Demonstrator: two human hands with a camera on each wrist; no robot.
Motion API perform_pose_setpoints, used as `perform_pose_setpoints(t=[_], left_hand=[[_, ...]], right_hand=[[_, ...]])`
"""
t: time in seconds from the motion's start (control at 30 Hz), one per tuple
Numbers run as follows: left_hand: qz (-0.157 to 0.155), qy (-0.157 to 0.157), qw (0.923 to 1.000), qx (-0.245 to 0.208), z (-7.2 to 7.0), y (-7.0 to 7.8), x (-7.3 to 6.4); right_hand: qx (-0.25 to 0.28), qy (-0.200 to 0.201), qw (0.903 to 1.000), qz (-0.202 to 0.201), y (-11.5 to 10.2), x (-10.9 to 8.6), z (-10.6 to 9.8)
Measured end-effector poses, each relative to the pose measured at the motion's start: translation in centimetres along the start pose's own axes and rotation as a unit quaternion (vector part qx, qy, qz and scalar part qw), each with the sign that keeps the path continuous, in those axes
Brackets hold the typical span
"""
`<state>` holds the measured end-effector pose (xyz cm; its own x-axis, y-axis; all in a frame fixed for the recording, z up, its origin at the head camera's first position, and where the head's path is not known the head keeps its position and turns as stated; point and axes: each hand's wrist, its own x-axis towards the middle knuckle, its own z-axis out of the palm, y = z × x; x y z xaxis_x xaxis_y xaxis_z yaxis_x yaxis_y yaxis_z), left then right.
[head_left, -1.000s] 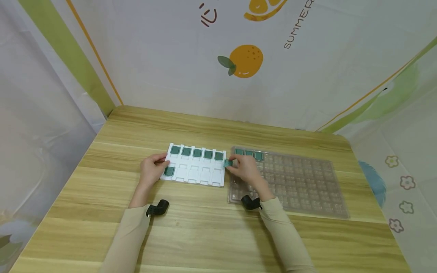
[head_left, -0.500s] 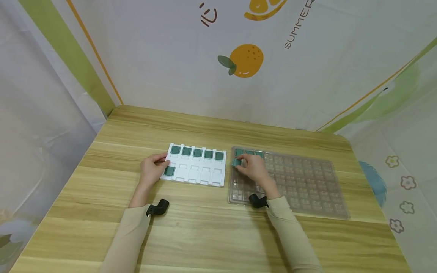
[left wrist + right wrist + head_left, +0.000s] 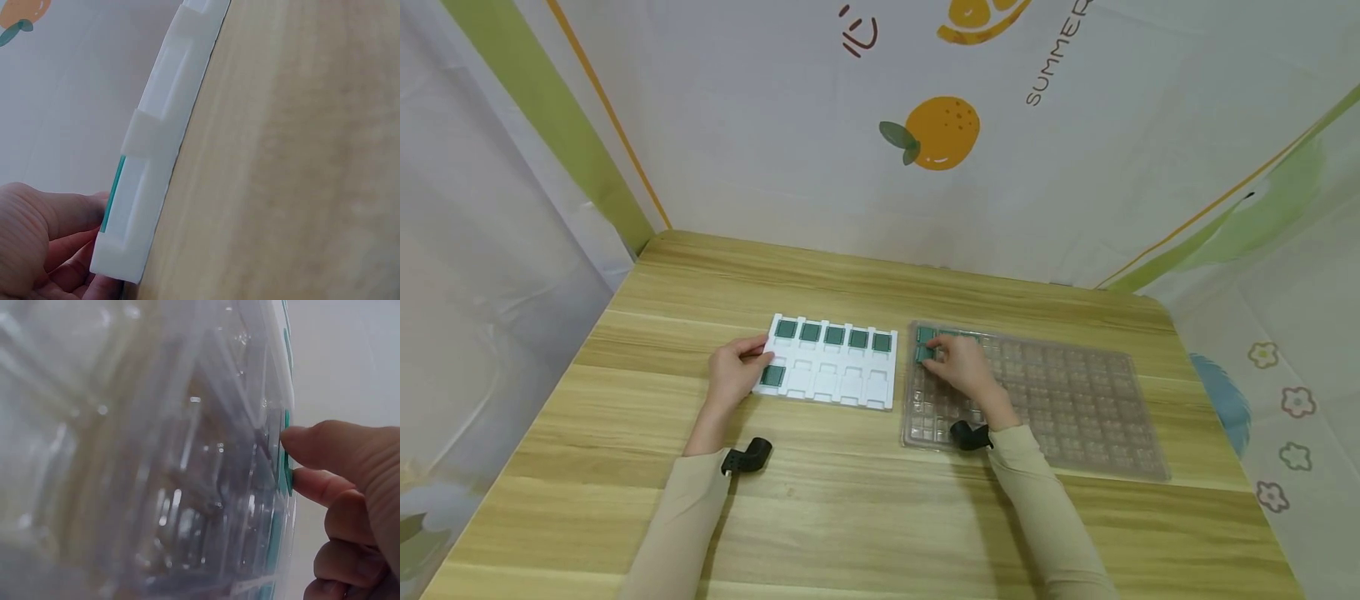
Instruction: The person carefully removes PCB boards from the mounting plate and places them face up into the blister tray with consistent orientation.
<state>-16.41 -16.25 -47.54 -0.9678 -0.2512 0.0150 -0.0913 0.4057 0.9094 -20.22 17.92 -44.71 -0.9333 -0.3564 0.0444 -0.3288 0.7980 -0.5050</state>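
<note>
- The surface (image 3: pixel 827 508) runs back to a far edge by the printed curtain (image 3: pixel 760 150); its near edge falls outside the head view.
- White tray (image 3: pixel 865 360) and clear tray (image 3: pixel 1060 400) lie side by side, a narrow strip of wood between their facing edges.
- Wood stretches beyond both far edges, left of the left hand (image 3: pixel 733 373), and from the white tray's near edge down between the sleeves (image 3: pixel 662 533).
- Another band separates the clear tray's right end from the surface's right edge.
- The left fingers pinch the white tray's left end.
- The right hand (image 3: pixel 964 367) pinches a green chip (image 3: pixel 924 355) between thumb and index finger, the others curled in.
- That chip is at the clear tray's left column, second row from the far edge; whether fully seated, I cannot tell.
- A corner chip (image 3: pixel 927 334) sits just beyond it.
- Five chips line the white tray's far row; a sixth, its near row's left end.
</note>
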Motion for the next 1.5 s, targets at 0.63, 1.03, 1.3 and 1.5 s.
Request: perform_pose_setpoints(t=[0.63, 1.03, 1.3, 1.5], left_hand=[[0.011, 0.004, 0.9999, -0.001, 0.1, -0.2, 0.1], [0.007, 0.0, 1.0, -0.005, 0.0, 0.0, 0.0], [0.011, -0.002, 0.9999, -0.006, -0.1, 0.0, 0.0], [0.014, 0.0, 0.9999, -0.006, -0.1, -0.1, 0.0]], right_hand=[[-0.013, -0.006, 0.9999, 0.001, 0.5, 0.2, 0.1], [-0.013, 0.024, 0.9994, -0.022, -1.0, -0.1, -0.2], [0.004, 0.014, 0.9996, -0.023, -2.9, 0.0, 0.6], [0.015, 0.012, 0.9989, -0.042, -4.1, 0.2, 1.5]])
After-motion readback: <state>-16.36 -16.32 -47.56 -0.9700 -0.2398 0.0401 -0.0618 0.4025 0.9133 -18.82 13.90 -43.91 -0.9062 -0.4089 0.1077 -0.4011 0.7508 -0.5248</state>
